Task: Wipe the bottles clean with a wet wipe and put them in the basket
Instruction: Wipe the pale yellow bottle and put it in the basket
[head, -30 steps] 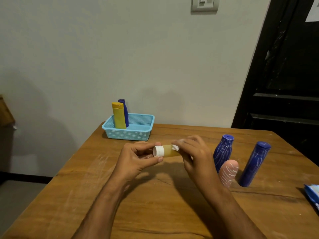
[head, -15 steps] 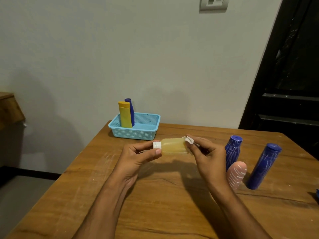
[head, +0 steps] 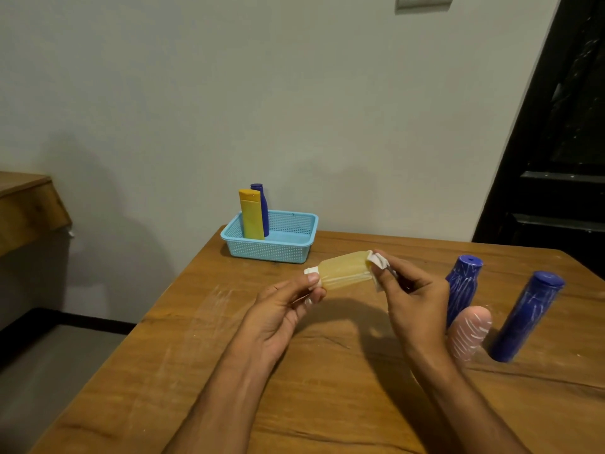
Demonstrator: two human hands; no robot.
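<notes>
A small translucent yellow bottle (head: 343, 269) with a white cap lies sideways in the air above the table. My left hand (head: 288, 306) pinches its cap end. My right hand (head: 412, 296) presses a crumpled white wet wipe (head: 378, 262) against its base end. Behind them a light-blue basket (head: 294, 247) holds a yellow bottle (head: 251, 214) and a dark-blue bottle (head: 263, 204), both upright. On the right of the table stand two blue bottles (head: 463, 286) (head: 527, 317) streaked with white, with a pink streaked bottle (head: 469, 332) between them.
The wooden table (head: 229, 371) shows pale smears left of my hands. A grey wall runs close behind the basket and a dark door stands at the right. A wooden ledge (head: 26, 208) juts out at the left, beyond the table edge.
My right hand with the wipe has slid from the middle of the yellow bottle to its base end, uncovering the body. The camera view has tilted up a little.
</notes>
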